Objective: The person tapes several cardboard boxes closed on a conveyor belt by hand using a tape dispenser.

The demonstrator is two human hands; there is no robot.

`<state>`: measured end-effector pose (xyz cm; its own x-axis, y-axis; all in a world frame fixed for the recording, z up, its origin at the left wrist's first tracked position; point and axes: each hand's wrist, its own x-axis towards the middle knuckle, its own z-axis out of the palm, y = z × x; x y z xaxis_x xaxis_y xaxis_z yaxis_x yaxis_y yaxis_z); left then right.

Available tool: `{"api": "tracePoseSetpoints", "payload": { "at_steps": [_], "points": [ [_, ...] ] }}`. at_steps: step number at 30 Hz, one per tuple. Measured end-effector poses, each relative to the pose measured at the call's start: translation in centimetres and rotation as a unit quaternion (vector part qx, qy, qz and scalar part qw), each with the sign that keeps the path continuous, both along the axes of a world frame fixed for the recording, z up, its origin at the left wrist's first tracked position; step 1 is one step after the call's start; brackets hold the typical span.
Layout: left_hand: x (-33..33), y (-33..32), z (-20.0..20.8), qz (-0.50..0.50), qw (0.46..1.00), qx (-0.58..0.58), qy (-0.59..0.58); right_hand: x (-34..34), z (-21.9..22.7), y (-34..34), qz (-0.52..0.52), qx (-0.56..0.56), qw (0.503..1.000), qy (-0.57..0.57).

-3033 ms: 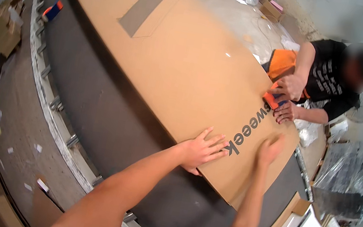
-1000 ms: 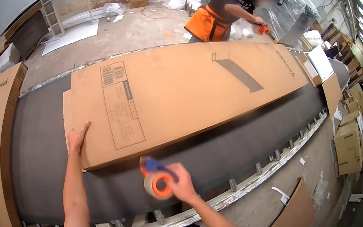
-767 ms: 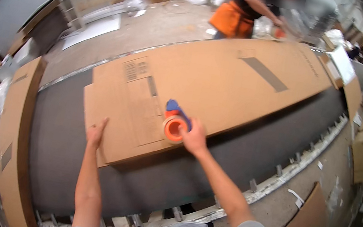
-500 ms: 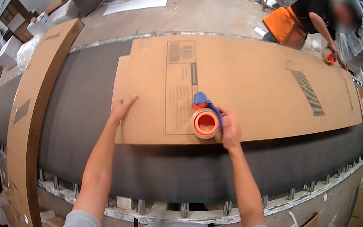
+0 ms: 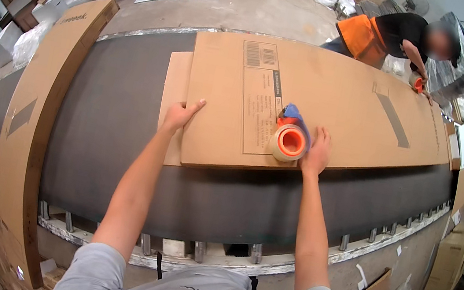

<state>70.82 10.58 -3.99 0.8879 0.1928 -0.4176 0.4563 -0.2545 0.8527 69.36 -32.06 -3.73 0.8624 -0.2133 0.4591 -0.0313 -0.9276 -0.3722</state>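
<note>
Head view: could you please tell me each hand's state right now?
Left hand: at the carton's end, fingers partly hidden; grip cannot be told.
Right hand: beside the tape dispenser; grip cannot be told.

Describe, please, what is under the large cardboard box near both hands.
A dark belt runs under the box, showing along its near side and past its left end, where a cardboard piece sticks out. The area directly beneath is covered; anything else there cannot be seen.

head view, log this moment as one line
left hand: at box left end; right hand: beside tape dispenser; box: flat on belt; co-worker: at right end
</note>
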Motion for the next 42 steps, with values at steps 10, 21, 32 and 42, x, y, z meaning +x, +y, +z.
{"api": "tracePoseSetpoints", "payload": {
  "at_steps": [10, 21, 32, 42],
  "points": [
    [6.5, 1.9, -2.8, 0.071, 0.934, -0.319, -0.144, -0.9, 0.6, 1.9, -0.008, -0.014, 1.0, -0.014],
    [9.2, 4.5, -4.4, 0.031, 0.888, -0.419, -0.185, -0.3, 1.5, 3.5, -0.001, 0.005, 1.0, 0.0],
    [9.0, 6.5, -3.0, -0.009, 0.908, -0.391, -0.147, -1.2, 1.4, 4.0, 0.006, 0.037, 0.999, -0.002],
    [8.6, 7.1, -3.5, -0.021, 0.919, -0.374, -0.126, -1.1, 0.4, 3.7, 0.007, 0.112, 0.993, -0.029]
  ]
}}
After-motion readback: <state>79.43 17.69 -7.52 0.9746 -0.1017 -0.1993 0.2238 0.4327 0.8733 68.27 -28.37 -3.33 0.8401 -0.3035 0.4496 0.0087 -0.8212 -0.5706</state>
